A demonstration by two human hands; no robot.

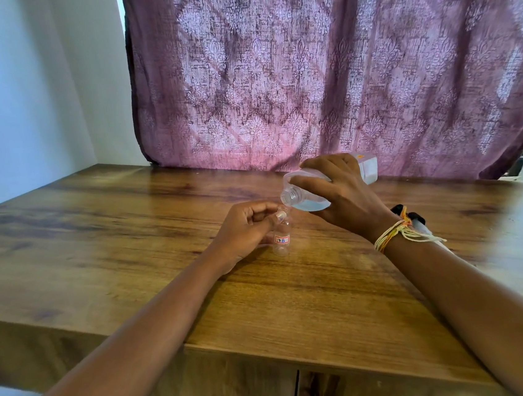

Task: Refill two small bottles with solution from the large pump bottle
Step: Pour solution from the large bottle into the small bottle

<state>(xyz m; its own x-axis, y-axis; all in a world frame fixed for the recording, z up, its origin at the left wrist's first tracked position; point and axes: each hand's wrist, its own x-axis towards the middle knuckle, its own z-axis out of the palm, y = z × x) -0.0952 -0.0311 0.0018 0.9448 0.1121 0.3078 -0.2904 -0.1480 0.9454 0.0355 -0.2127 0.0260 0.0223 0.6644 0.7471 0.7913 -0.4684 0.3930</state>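
Small bottle (282,236): clear plastic, upright on the table (129,244), just right of centre frame. White label with a red border and blue handwriting on its lower body. Neck open; no liquid level can be made out inside.

Left hand (244,228): centre frame, curled around the small bottle from the left, fingertips (279,213) pinching its neck and holding it steady on the table.

Large bottle (326,184): clear, flat-sided, pump removed, threaded mouth exposed. Tipped nearly horizontal, right of centre, with its mouth pointing lower left, directly above and just beside the small bottle's opening. Pale blue solution pools along its lower side near the shoulder. Whether liquid is streaming out cannot be told.

Right hand (347,195): wrapped over the top of the large bottle, fingers closed on its body, carrying it clear of the table. Yellow and orange thread band (393,234) tied at the wrist, loose ends trailing right.

Black-and-white object (415,218): on the table behind the right wrist, mostly hidden; identity unclear.

Table: wood-grain top, filling the lower and middle frame, front edge crossing the lower portion.

Curtain (336,61): mauve, damask-patterned, hanging across the upper right, its hem reaching the table's far edge.

Wall (15,78): pale, upper left.
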